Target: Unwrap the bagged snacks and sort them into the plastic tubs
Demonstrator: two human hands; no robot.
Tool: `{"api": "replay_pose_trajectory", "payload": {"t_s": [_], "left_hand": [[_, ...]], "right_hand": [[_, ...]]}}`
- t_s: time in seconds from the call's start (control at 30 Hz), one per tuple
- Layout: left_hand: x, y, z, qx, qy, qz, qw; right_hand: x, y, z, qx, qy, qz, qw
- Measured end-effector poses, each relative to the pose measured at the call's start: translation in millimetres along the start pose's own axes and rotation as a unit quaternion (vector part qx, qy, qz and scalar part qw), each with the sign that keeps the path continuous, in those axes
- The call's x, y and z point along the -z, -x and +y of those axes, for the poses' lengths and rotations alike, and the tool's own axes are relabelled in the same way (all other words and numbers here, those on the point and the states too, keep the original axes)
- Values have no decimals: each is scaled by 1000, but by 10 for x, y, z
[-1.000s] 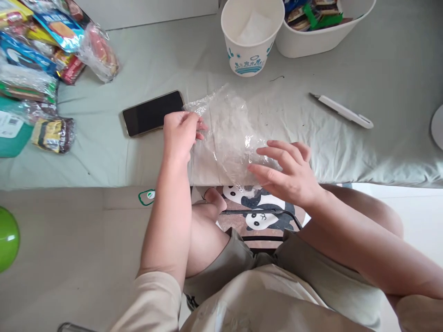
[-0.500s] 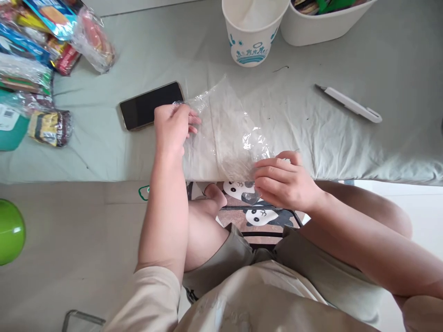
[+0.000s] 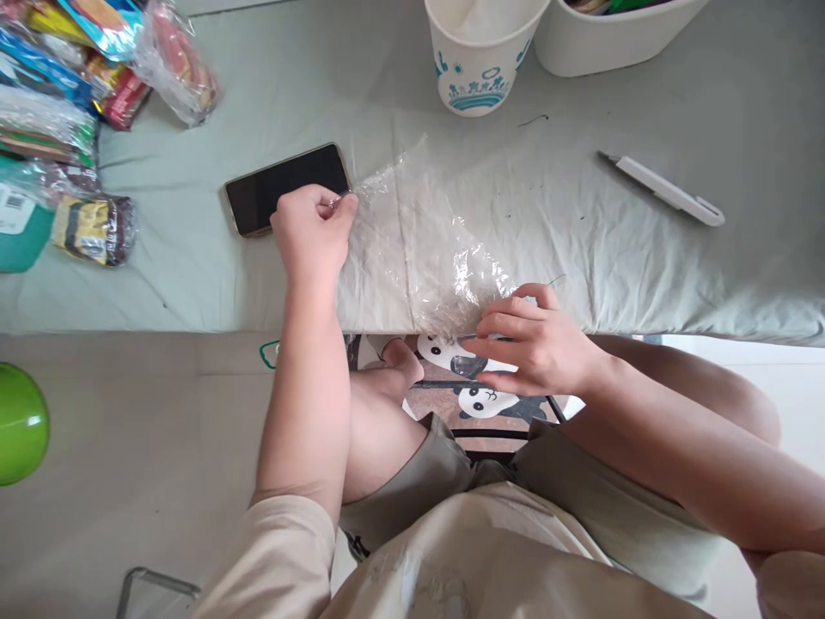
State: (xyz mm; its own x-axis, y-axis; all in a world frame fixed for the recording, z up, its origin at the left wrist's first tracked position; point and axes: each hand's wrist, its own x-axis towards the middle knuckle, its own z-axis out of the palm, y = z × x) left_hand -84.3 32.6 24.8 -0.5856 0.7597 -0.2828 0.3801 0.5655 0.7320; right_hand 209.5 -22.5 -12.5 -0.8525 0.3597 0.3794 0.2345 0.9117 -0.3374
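A clear, crinkled plastic bag or film (image 3: pixel 418 245) is spread over the front edge of the covered surface, its lower part creased and shiny. My left hand (image 3: pixel 311 236) is closed in a pinch on the bag's left corner, just over the edge of a dark-screened phone (image 3: pixel 280 189). At the bag's lower right, my right hand (image 3: pixel 545 344) is open with its fingers apart, the upper fingers close to the plastic. Whether those fingertips touch it, I cannot tell. A white utility knife (image 3: pixel 670 189) lies farther right.
A paper cup (image 3: pixel 473 90) with white contents stands at the back beside a white bin (image 3: pixel 606 43). Packaged snacks (image 3: pixel 94 228) are heaped at the left on the pale green cloth (image 3: pixel 212 284). Below, a panda-print item (image 3: pixel 480 404) shows between my legs.
My left hand has tightened its pinch on the bag's corner. The fingers of my right hand have spread and come away from the plastic's lower edge.
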Motion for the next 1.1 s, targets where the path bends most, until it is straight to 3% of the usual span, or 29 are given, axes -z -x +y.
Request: {"api": "replay_pose_trajectory", "payload": {"t_s": [0.1, 0.23, 0.33, 0.43, 0.57, 0.63, 0.93, 1.1], "left_hand": [[-18, -34, -107, -122, -76, 89, 986], [-8, 6, -115, -122, -94, 126, 980], [14, 142, 5, -201, -79, 178, 960], [-68, 293, 119, -297, -56, 123, 945], [-345, 387, 160, -332, -45, -50, 941], [-474, 388, 150, -347, -40, -87, 933], [-698, 262, 81, -314, -24, -70, 946], [-796, 227, 4, -291, -42, -61, 954]], "right_hand": [[11, 19, 12, 11, -11, 0, 1000], [60, 5, 31, 5, -4, 42, 999], [119, 13, 62, -24, 7, 70, 997], [173, 82, 127, -71, 40, 80, 993], [199, 204, 210, -126, 75, 67, 987], [182, 227, 228, -144, 91, 73, 983], [173, 192, 371, -194, 115, 116, 967], [321, 306, 443, -153, 100, 123, 975]]}}
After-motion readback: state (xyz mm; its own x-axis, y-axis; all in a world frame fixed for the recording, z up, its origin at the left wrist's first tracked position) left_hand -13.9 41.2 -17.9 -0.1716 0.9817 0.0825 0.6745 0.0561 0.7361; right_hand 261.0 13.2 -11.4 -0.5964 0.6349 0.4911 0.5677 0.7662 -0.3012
